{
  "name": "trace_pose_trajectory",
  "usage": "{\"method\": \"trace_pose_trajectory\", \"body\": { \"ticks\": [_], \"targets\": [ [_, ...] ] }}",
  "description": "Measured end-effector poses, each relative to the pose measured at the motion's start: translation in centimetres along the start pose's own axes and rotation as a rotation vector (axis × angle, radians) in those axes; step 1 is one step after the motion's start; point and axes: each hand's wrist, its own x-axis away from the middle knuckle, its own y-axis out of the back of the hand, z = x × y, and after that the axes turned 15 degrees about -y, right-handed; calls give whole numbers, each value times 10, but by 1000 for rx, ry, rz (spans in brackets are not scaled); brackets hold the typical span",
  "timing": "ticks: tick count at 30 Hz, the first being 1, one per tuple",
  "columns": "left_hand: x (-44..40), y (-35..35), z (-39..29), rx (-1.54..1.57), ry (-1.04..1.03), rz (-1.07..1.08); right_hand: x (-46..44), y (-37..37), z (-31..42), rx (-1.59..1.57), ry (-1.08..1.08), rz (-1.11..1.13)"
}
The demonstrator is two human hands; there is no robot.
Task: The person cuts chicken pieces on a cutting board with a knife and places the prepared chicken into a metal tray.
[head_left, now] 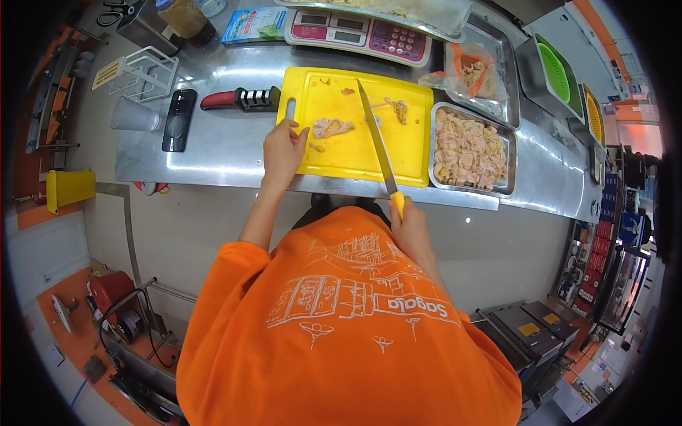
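From my remote view, the left hand [285, 145], half open with nothing I can see in it, is at the left edge of the yellow board [312, 160], nearer the meat piece [332, 128], which lies just right, its long axis running left-right. The right hand [412, 227] grips the knife [384, 157], blade slanting toward the board's far edge. The shirt [341, 341] seems to read "Sagala"; the packet's [253, 25] print is illegible.

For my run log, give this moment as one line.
left hand: at yellow board, left edge; right hand: holds knife, blade over board; on board: meat pieces; metal tray: cut meat
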Motion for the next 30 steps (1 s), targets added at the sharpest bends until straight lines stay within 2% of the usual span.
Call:
{"method": "trace_pose_trajectory", "body": {
  "ticks": [1,2,4,7,9,11,12,14,15,17,18,20,27,30],
  "targets": [
    [-1,4,-7,-131,-59,-83,0,-1,2,13,12,3],
    [-3,0,-7,-132,-55,-86,0,-4,4,15,15,7],
    [-9,-12,-13,-189,-407,-198,1,-10,8,40,57,49],
    [-17,-25,-1,-132,-324,-65,-1,-19,6,93,131,70],
    [-21,-26,11,-66,-266,0,0,-17,4,96,105,43],
    [-17,-16,14,84,-15,47,2,-17,3,101,82,30],
    [-15,-13,10,84,-14,49,2,-17,4,110,89,25],
    [-12,-9,-1,-1,-202,-119,3,-20,5,120,95,13],
    [-14,-8,-7,1,-206,-119,4,-25,6,126,121,9],
    [-16,-7,-13,-116,-514,-170,6,-33,8,134,148,6],
    [-16,-8,-10,-114,-514,-171,6,-37,9,164,107,15],
    [-17,-14,0,-80,-520,3,9,-40,10,193,61,18],
    [-19,-20,5,-32,-498,66,30,-38,17,282,42,-7],
    [-22,-16,5,-10,-530,93,9,-50,41,237,49,-18]
  ]
}}
